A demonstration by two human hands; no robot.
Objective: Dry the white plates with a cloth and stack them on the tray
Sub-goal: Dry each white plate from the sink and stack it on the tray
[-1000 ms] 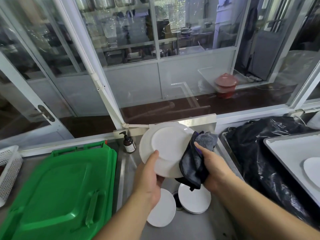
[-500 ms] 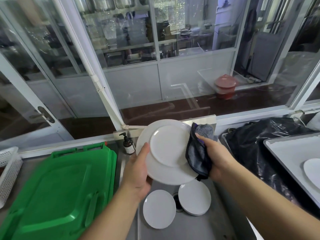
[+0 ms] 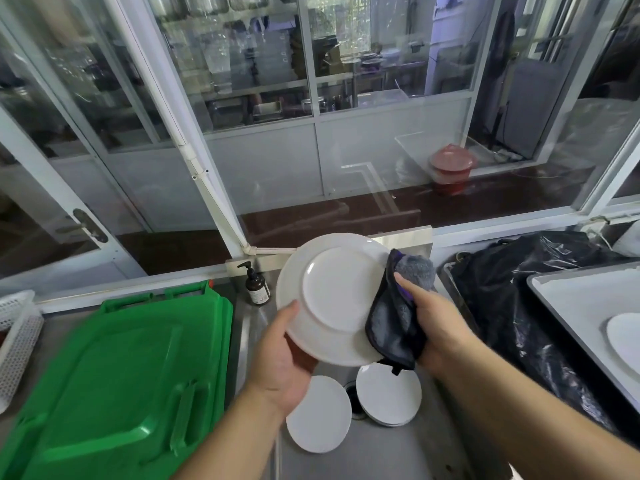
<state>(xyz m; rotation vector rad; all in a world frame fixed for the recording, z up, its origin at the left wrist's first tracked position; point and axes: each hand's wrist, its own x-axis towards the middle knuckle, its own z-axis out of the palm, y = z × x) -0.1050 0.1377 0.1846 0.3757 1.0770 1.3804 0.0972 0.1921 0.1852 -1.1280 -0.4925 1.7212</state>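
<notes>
Both hands' fingers clamped: left hand on plate; right hand on cloth.

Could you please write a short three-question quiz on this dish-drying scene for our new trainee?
1. True or false: the left hand holds the raised plate by its lower edge.
2. What does the right hand press against that plate? A) a sponge B) a dark cloth C) a brush
3. Fill in: one plate already lies on the ____ at the right.

Key:
1. True; thumb on the underside facing the camera.
2. B; it wraps the plate's right edge.
3. Tray. Other plates wait in the sink.
</notes>
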